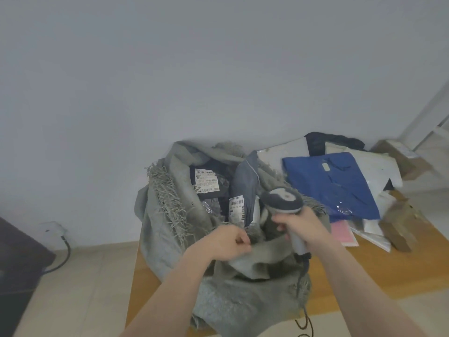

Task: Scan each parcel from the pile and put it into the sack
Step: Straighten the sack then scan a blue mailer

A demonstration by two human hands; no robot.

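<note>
Sack: grey woven bag with a frayed rim, standing open on the wooden table against the white wall; every place below is given relative to it.
Left hand: at the sack's near rim, fingers curled and pinching the fabric edge.
Right hand: over the sack's near right side, fingers wrapped round the handle of the scanner.
Scanner: grey and dark head tilted toward the sack's mouth; its dark coiled cord hangs down the sack's front.
Dark parcel: inside the sack, toward the back, white label facing up.
Grey parcel: inside the sack, upright just beside the dark one, a barcode label on its lower part.
Pile: on the table right of the sack, topped by a blue parcel in clear wrap, with white mailers beneath and behind.
Brown boxes: beyond the pile, furthest from the sack; blurred, so possibly cardboard.
Wall socket: low on the wall, left of the sack, a cable plugged in.
</note>
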